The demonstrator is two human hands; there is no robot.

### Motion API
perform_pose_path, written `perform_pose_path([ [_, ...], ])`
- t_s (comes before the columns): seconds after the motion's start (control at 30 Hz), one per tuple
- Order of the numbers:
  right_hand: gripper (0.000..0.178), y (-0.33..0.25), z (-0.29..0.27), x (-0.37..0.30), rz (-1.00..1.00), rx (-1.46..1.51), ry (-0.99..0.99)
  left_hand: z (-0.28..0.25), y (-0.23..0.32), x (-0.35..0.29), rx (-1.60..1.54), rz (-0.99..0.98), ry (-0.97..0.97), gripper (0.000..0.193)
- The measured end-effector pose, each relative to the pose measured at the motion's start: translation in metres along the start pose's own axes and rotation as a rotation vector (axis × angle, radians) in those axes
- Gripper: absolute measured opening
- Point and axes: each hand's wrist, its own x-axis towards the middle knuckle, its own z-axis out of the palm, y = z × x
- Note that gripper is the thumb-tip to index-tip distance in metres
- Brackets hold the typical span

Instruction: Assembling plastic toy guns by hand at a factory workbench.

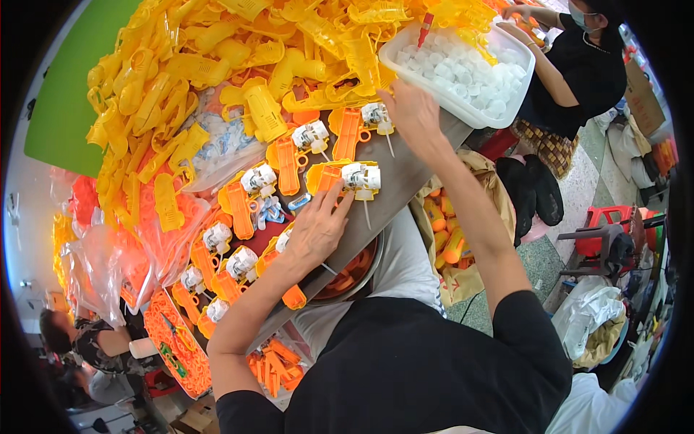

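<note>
Fingers stretched, my left hand [318, 230] rests on the lower edge of a yellow toy-gun half-shell [311, 177]. That shell carries an orange insert and a white mechanism [361, 176], with a thin pale rod pointing toward me. My right hand [416, 119] reaches forward beside the white tub, its fingers extended near another loaded half-shell [348, 134]; nothing shows in its grasp. Several more loaded half-shells [246, 199] lie in rows along the table to the left of my left hand.
Yellow shell parts [238, 50] pile up at the back. The white tub [473, 119] holds translucent caps and a red marker [425, 30]. Orange parts fill a tray [176, 340] at left. A paper sack [491, 188] stands by my right leg. Co-workers sit at both sides.
</note>
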Motion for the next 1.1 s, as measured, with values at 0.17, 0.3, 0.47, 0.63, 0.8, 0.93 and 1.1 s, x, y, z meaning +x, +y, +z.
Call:
perform_pose_path([
  [0.17, 0.038, 0.022, 0.067, 0.062, 0.044, -0.125, 0.043, 0.0, 0.02, 0.002, 0.005, -0.031, 0.018, 0.054],
  [0.3, 0.035, -0.001, 0.057, 0.053, 0.087, -0.112, 0.178, -0.013, -0.006, -0.001, -0.329, -0.123, 0.22, 0.036],
  [0.47, 0.029, -0.023, 0.001, 0.02, 0.038, 0.193, 0.302, -0.058, -0.039, 0.029, -0.824, -0.477, 0.377, 0.036],
  [0.63, 0.029, -0.053, -0.023, -0.019, 0.125, 1.013, -0.132, -0.067, -0.04, 0.063, -1.168, 0.034, 0.491, 0.092],
  [0.8, 0.02, -0.049, -0.027, -0.039, 0.079, 1.199, -0.235, -0.07, -0.026, 0.067, -1.75, 0.058, 0.391, 0.094],
  [0.93, 0.018, -0.066, -0.03, -0.053, -0.059, 1.085, -0.276, -0.078, -0.012, 0.067, -1.367, -0.067, 0.344, 0.057],
  [1.1, 0.02, -0.045, -0.027, -0.072, 0.137, 1.195, -0.269, -0.092, -0.019, 0.052, -1.151, -0.129, 0.282, 0.061],
])
